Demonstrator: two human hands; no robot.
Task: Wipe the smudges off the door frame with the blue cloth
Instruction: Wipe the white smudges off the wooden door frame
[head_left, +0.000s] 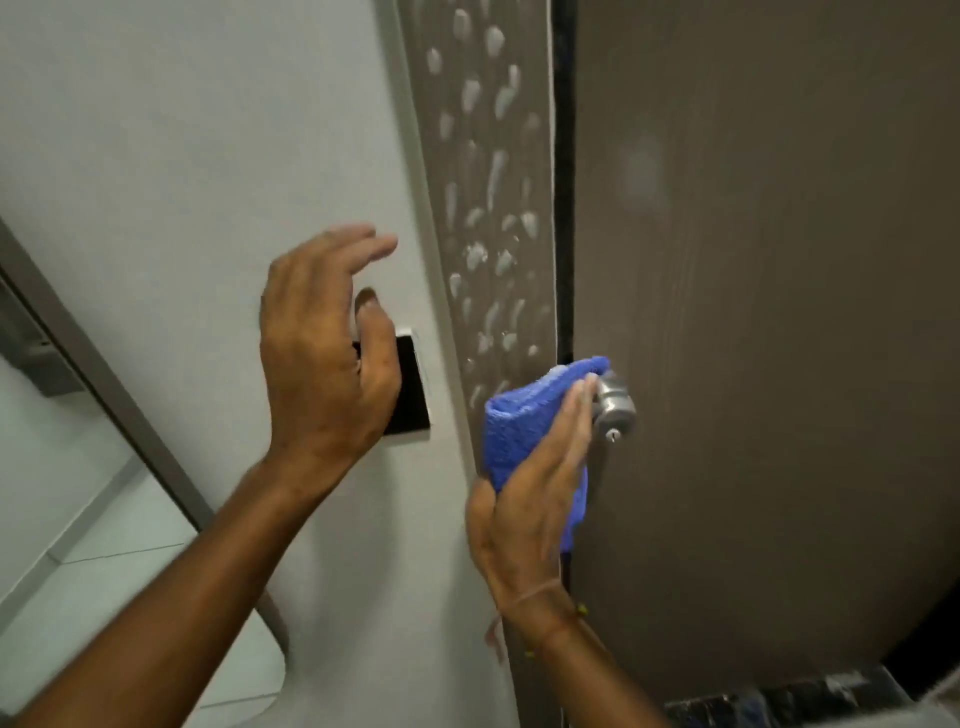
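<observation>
The grey-brown door frame runs down the middle of the head view, covered with several whitish smudges from the top down to the knob's height. My right hand holds a folded blue cloth, pressed flat against the lower frame just below the smudges. My left hand hovers over the white wall to the left, fingers apart, holding nothing.
A brown door fills the right side, with a round metal knob right beside the cloth. A black wall switch sits partly behind my left hand. A second grey frame slants at the left, with tiled floor below.
</observation>
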